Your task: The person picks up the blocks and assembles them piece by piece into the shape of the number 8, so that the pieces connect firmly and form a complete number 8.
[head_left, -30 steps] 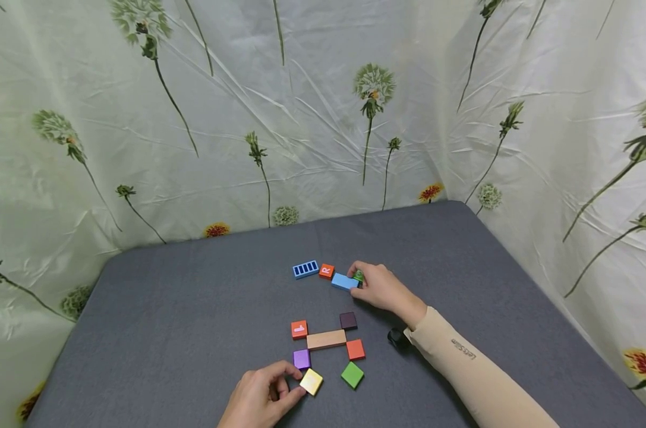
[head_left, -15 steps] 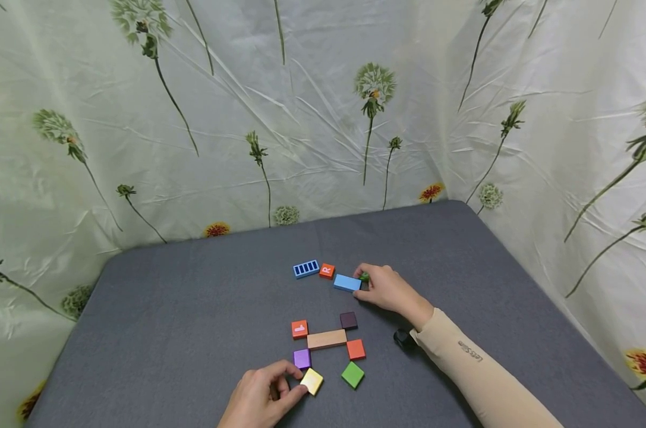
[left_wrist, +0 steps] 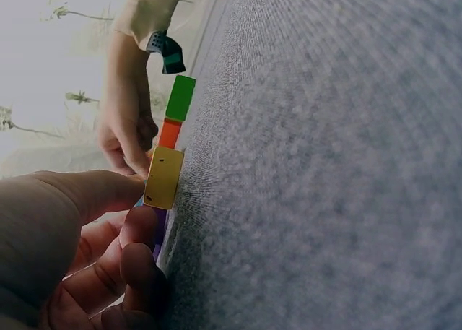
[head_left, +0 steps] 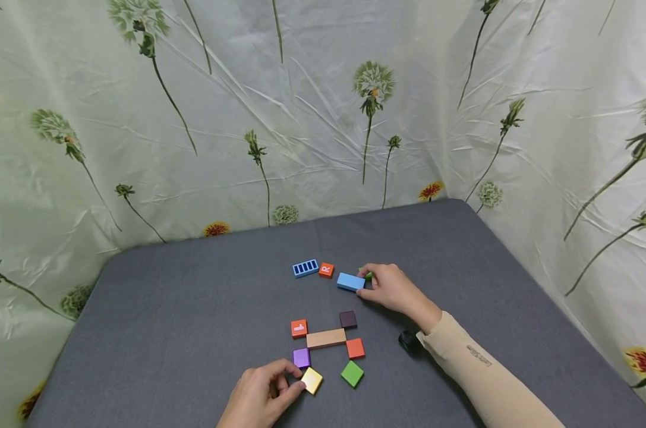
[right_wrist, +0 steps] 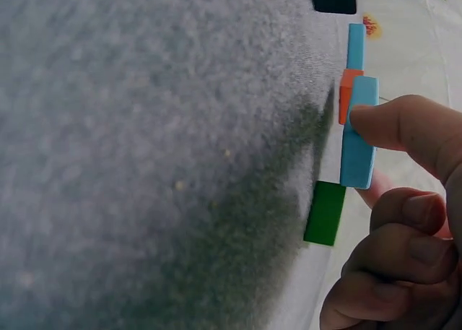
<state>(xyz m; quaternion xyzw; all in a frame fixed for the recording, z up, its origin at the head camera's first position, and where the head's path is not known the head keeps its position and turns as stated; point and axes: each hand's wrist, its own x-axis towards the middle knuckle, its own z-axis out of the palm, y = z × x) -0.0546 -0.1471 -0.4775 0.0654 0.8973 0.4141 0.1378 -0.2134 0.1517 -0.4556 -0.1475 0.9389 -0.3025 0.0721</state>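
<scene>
My left hand [head_left: 261,392] pinches a yellow square block [head_left: 311,381] between thumb and forefinger at the near side of the layout. In the left wrist view the yellow block [left_wrist: 164,177] stands at the thumb tip, its other fingers curled below. Farther back, my right hand [head_left: 392,288] grips a light blue oblong block [head_left: 350,282] by its right end. The right wrist view shows the thumb on the light blue block's face [right_wrist: 359,146]. Just beside it lies a green block [right_wrist: 325,213], partly hidden by my fingers in the head view.
Left of the light blue block are a red block marked R [head_left: 326,270] and a blue striped block [head_left: 305,268]. Nearer lie a wooden plank [head_left: 325,338], red blocks [head_left: 299,329], a dark block [head_left: 347,320], a purple block [head_left: 301,358] and another green block [head_left: 352,374] on the grey table [head_left: 194,333].
My right hand has shifted slightly right with the light blue block, widening the gap to the red R block. The green block beside it has shifted right too. My left hand stays put.
</scene>
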